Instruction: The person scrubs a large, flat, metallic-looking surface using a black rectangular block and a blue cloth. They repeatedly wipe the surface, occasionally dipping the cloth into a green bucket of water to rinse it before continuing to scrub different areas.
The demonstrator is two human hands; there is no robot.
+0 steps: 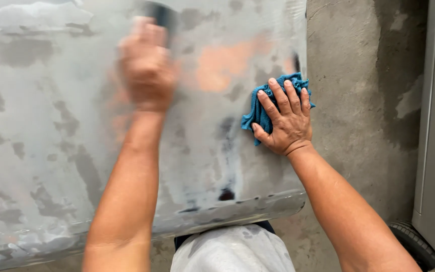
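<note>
One sanded panel [51, 126], patched grey and bare metal with one orange spot, stands upright; one blue cloth [259, 113], one dark block [159, 14].

The left hand [146, 63] is raised high against the panel, arm stretched up, blurred; its fingers curl shut around the dark block, whose top shows above them.

The right hand [285, 118] lies flat, fingers spread open, palm pressing the cloth against the panel's right edge, arm angled up from lower right. Beyond stands a concrete wall [358, 100].
</note>
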